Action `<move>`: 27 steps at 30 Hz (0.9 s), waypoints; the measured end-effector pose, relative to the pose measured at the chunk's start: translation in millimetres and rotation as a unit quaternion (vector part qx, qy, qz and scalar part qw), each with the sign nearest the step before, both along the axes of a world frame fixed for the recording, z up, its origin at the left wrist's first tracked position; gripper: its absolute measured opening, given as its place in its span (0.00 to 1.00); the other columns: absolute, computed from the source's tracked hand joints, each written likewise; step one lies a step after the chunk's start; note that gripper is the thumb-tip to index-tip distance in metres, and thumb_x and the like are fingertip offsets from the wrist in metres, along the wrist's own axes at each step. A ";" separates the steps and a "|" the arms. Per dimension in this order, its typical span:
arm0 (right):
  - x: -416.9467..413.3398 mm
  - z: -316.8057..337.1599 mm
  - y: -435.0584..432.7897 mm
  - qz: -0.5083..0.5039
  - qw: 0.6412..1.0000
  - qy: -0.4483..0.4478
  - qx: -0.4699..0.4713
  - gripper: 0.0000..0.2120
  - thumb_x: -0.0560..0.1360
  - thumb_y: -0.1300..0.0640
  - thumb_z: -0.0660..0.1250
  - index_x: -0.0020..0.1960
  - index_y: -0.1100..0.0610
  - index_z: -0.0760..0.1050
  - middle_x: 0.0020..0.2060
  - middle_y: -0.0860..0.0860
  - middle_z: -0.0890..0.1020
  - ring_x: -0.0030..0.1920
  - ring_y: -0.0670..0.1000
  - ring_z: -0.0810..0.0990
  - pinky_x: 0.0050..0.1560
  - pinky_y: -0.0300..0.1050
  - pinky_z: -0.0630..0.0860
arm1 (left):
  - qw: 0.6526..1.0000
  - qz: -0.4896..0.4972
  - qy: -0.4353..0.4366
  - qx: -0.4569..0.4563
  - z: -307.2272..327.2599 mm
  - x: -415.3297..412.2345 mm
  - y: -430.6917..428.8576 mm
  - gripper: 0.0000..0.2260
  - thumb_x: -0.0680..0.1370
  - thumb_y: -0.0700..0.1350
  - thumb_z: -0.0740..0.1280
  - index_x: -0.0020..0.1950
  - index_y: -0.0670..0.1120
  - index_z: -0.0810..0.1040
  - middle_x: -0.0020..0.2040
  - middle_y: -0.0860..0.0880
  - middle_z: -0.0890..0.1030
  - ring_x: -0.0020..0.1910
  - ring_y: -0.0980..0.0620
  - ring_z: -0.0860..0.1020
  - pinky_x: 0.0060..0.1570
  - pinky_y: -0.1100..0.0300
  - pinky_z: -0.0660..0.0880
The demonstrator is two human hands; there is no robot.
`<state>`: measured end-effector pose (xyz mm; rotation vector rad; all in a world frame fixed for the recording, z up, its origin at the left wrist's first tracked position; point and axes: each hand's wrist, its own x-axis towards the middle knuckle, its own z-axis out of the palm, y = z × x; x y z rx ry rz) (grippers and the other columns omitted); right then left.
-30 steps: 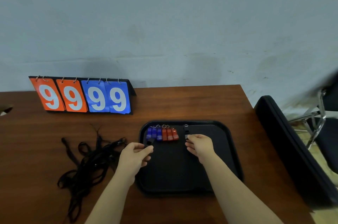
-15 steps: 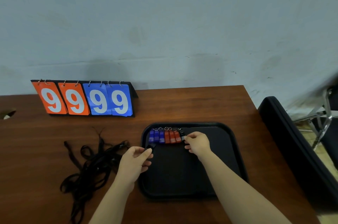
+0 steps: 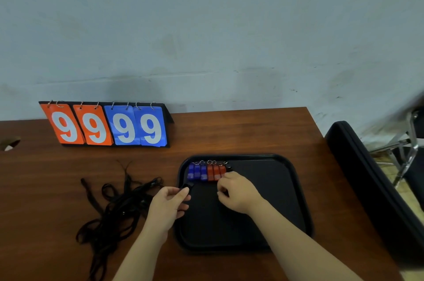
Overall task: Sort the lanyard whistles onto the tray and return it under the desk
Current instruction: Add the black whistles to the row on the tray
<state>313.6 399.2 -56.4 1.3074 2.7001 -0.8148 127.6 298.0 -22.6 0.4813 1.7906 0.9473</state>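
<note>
A black tray [image 3: 286, 200] lies on the brown desk. Along its far left edge stands a row of whistles with key rings: three blue whistles [image 3: 196, 171], then three red whistles [image 3: 215, 173], then a black whistle [image 3: 229, 168] at the right end. My right hand [image 3: 236, 191] rests at the right end of the row, fingertips against the black and red whistles. My left hand [image 3: 171, 202] is at the tray's left rim, pinching another small black whistle [image 3: 185, 185]. A tangled pile of black lanyards [image 3: 114, 207] lies on the desk, left of the tray.
A flip scoreboard [image 3: 107, 126] showing 99 in orange and 99 in blue stands at the back of the desk [image 3: 229, 129]. A dark padded chair [image 3: 367, 177] sits close to the desk's right edge. A grey wall rises behind.
My right hand carried the black whistle leftward and set it at the end of the red row. My left hand barely moved, still pinching its black whistle.
</note>
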 end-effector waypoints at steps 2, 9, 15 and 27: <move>-4.3 -1.1 0.1 0.030 0.999 -0.019 0.009 0.11 0.78 0.50 0.63 0.56 0.53 0.78 0.55 0.49 0.77 0.56 0.48 0.74 0.58 0.44 0.73 | 1.000 0.000 -0.001 0.001 -0.5 -0.1 0.3 0.09 0.77 0.47 0.69 0.55 0.47 0.76 0.47 0.47 0.84 0.47 0.49 0.81 0.44 0.57 0.77; -14.6 -7.2 -0.8 0.036 0.999 -0.028 0.011 0.19 0.78 0.53 0.63 0.68 0.54 0.73 0.64 0.50 0.74 0.64 0.50 0.72 0.63 0.46 0.72 | 1.000 -0.003 0.002 0.005 0.5 -0.9 1.8 0.09 0.77 0.47 0.69 0.54 0.47 0.76 0.47 0.47 0.83 0.47 0.48 0.81 0.44 0.57 0.77; -17.7 -8.3 0.6 0.035 0.999 -0.027 -0.006 0.18 0.78 0.54 0.63 0.67 0.54 0.72 0.65 0.51 0.73 0.65 0.51 0.71 0.64 0.48 0.73 | 1.000 -0.006 0.007 0.003 2.7 -1.2 1.0 0.07 0.78 0.47 0.68 0.54 0.47 0.77 0.47 0.47 0.83 0.47 0.49 0.81 0.44 0.57 0.77; -28.2 -8.7 -1.7 0.054 0.998 -0.006 -0.014 0.17 0.77 0.53 0.64 0.65 0.54 0.74 0.60 0.50 0.74 0.60 0.50 0.73 0.57 0.46 0.75 | 1.000 -0.012 0.013 0.007 5.6 -2.7 -1.3 0.06 0.78 0.46 0.66 0.54 0.48 0.79 0.47 0.47 0.83 0.47 0.49 0.81 0.43 0.58 0.77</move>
